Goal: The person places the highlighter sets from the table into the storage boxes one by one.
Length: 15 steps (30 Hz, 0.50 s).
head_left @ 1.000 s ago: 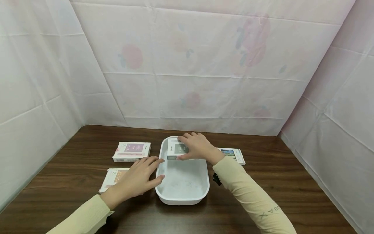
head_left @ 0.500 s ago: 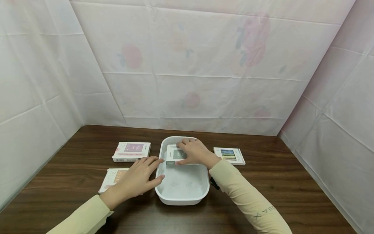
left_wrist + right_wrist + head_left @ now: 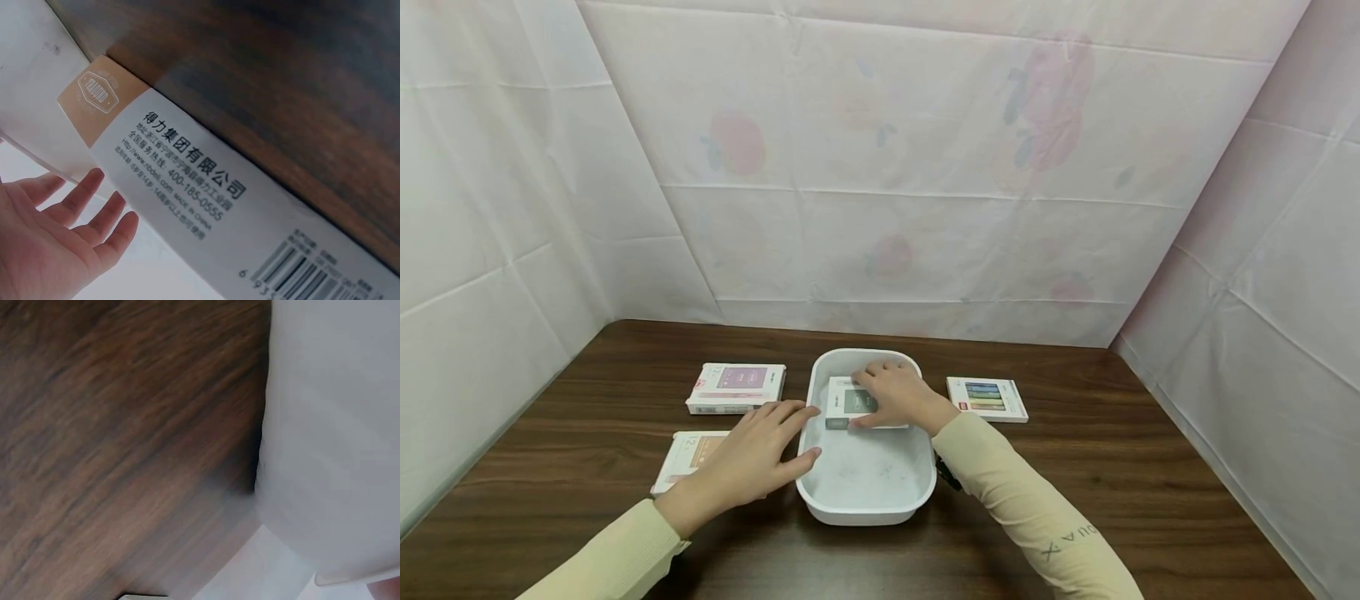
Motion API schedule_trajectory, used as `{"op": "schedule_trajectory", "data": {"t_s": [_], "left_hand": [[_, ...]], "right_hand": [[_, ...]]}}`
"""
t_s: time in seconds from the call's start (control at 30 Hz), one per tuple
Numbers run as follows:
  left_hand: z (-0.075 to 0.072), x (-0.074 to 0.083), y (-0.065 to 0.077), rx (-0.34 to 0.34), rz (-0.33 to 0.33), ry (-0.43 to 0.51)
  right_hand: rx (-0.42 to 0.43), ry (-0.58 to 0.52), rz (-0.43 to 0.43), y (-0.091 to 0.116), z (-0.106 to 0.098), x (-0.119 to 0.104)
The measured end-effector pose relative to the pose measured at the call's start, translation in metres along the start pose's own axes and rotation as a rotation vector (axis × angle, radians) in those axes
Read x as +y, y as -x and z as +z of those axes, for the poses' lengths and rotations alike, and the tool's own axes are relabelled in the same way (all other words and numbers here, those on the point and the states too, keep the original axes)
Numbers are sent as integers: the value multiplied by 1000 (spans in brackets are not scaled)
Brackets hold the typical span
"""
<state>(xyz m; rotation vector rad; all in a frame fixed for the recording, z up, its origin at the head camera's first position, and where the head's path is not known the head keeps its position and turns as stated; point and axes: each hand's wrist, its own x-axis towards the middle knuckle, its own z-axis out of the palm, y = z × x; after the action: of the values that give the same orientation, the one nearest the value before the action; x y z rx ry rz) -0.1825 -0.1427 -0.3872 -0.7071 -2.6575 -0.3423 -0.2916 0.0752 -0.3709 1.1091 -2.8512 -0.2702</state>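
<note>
Inside the white plastic tub (image 3: 867, 479), my right hand (image 3: 897, 395) grips a flat white box with a grey-green panel (image 3: 842, 402), thumb on the near edge and fingers on the far one. The box lies level in the tub's far half, partly covered by the hand. My left hand (image 3: 756, 454) rests at the tub's left rim with fingers spread, holding nothing. In the left wrist view, that hand's loosely bent fingers (image 3: 84, 234) show beside a white box with an orange corner (image 3: 175, 169). The right wrist view mostly has the tub's outer wall (image 3: 331, 437).
Left of the tub lie a white box with a purple panel (image 3: 737, 388) and, nearer, the orange-panelled box, partly behind the left hand. To the right lies a box with a coloured window (image 3: 988, 399). White printed cloth (image 3: 880, 167) hangs around the wooden table (image 3: 1120, 467).
My right hand has brought the grey-green-panelled box slightly nearer and lower in the tub. The right forearm shifted left, uncovering the box with the coloured window. My left hand stayed nearly still.
</note>
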Motion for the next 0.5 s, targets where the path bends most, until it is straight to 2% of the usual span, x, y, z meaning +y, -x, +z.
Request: {"op": "schedule_trajectory", "data": {"t_s": [0.5], "left_hand": [[-2, 0, 0, -31, -15, -2]], "right_hand": [[-8, 8, 1, -4, 6, 0]]}}
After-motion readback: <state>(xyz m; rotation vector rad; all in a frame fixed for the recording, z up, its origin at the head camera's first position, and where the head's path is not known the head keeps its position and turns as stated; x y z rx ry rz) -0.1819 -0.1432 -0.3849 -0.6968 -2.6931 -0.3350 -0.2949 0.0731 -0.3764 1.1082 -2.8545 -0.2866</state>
